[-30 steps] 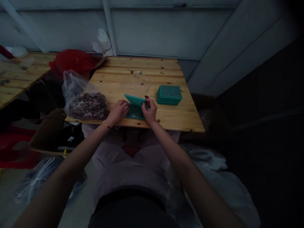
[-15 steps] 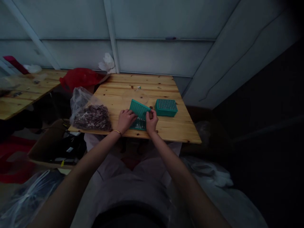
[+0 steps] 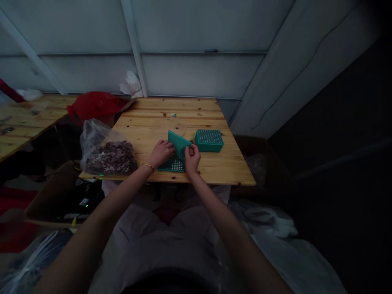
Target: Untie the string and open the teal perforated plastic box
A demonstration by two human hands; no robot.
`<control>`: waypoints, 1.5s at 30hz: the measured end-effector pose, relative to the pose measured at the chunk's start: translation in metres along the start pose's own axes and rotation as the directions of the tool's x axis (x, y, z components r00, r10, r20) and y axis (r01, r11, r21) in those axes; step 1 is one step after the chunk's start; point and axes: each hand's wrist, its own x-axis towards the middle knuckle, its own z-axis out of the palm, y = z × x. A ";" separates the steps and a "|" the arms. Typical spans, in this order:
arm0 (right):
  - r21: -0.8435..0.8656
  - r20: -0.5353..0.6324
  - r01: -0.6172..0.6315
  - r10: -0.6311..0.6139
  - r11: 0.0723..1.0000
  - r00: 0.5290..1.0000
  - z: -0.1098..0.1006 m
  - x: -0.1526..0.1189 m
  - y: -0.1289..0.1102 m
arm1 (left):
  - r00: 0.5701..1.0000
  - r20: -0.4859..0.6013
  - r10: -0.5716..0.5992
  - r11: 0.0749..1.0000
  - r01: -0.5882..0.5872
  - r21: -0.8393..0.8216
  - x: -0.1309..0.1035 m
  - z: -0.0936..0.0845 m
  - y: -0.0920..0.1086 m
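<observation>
Hands: 2, left hand point(image 3: 161, 152), right hand point(image 3: 192, 158), grip 1 tilted tray point(image 3: 179, 144); 3 trays total.

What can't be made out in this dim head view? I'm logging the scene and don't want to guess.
- Head view: whatever the right hand pinches is too small and dark.
- The flat green tray is partly covered by the tilted green tray and the left hand.
- Pieces in the plastic bag are too small to identify.
</observation>
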 end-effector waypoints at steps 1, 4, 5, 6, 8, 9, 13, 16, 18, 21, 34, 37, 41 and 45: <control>0.006 0.003 -0.004 0.004 1.000 1.000 0.000 0.000 -0.001 | 1.000 -0.011 0.009 1.000 -0.009 0.007 0.000 0.001 -0.001; 0.028 0.015 -0.024 0.024 0.999 1.000 0.001 0.001 0.000 | 0.998 -0.011 0.060 0.997 -0.059 0.040 -0.002 0.003 -0.004; 0.036 0.020 -0.032 0.031 0.999 0.999 0.001 0.002 0.000 | 0.997 0.000 0.080 0.996 -0.080 0.050 -0.002 0.004 -0.006; 0.042 0.025 -0.038 0.037 0.998 0.999 0.001 0.003 0.001 | 0.995 0.014 0.098 0.994 -0.099 0.055 -0.002 0.005 -0.008; 0.050 0.030 -0.049 0.047 0.998 0.998 0.000 0.004 0.002 | 0.991 0.040 0.128 0.990 -0.130 0.050 -0.001 0.007 -0.012; 0.052 0.031 -0.052 0.051 0.997 0.998 0.000 0.004 0.003 | 0.990 0.045 0.136 0.990 -0.138 0.041 0.000 0.008 -0.014; 0.048 0.033 -0.056 0.054 0.997 0.998 0.000 0.005 0.006 | 0.989 0.035 0.141 0.990 -0.142 0.010 0.003 0.015 -0.020; 0.046 0.044 -0.045 0.043 0.998 0.998 0.000 0.005 0.007 | 0.987 0.035 0.155 0.987 -0.156 0.025 0.004 0.018 -0.021; 0.046 0.050 -0.038 0.036 0.998 0.998 0.000 0.004 0.007 | 0.987 0.027 0.158 0.987 -0.159 0.028 0.004 0.019 -0.021; 0.051 0.052 -0.030 0.027 0.998 0.998 0.000 0.004 0.007 | 0.990 0.014 0.140 0.990 -0.140 0.011 0.004 0.019 -0.020; 0.098 0.069 -0.076 0.069 0.992 0.995 -0.001 0.004 0.007 | 0.993 0.010 0.115 0.993 -0.115 -0.002 -0.001 0.016 -0.016; 0.115 0.083 -0.102 0.092 0.988 0.992 -0.001 0.004 0.009 | 0.994 0.021 0.109 0.994 -0.109 -0.009 0.001 0.015 -0.016; 0.123 0.086 -0.113 0.103 0.986 0.991 -0.001 0.004 0.011 | 0.996 0.013 0.088 0.995 -0.087 -0.039 0.002 0.013 -0.014; 0.120 0.062 -0.104 0.097 0.987 0.993 0.000 0.005 0.013 | 0.998 0.024 0.063 0.997 -0.062 -0.055 0.000 0.011 -0.014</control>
